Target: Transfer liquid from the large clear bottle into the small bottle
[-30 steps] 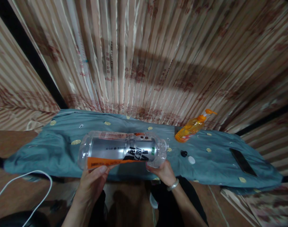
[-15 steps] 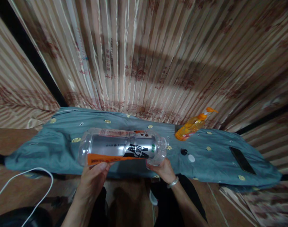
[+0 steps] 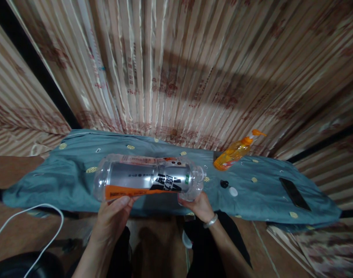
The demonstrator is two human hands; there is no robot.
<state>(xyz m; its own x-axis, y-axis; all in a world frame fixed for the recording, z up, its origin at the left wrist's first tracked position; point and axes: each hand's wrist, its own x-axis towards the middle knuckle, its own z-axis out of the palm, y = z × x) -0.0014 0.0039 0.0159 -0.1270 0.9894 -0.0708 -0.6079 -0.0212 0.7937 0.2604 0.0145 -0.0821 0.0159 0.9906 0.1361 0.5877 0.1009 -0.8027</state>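
A large clear plastic bottle [image 3: 147,177] with a silver and orange label lies sideways in the air above the blue cloth, its neck to the right. My left hand [image 3: 115,214] grips its lower edge near the base, thumb on the orange strip. Around the underside by the neck, my right hand [image 3: 198,208] is closed on the bottle; its fingertips are partly hidden. An orange pump bottle [image 3: 232,154] stands behind on the right. Between it and my right hand lie a small black object [image 3: 224,184] and a white round cap [image 3: 233,191].
The blue patterned cloth [image 3: 60,177] covers a long narrow surface. A dark phone [image 3: 294,194] lies at its right. Striped curtains [image 3: 176,77] hang behind. A white cable [image 3: 60,222] loops at the lower left, beside a black rounded object [image 3: 26,266].
The whole view has shifted slightly, with everything a little further left and up. Both hands keep their hold on the large bottle; nothing else has visibly moved.
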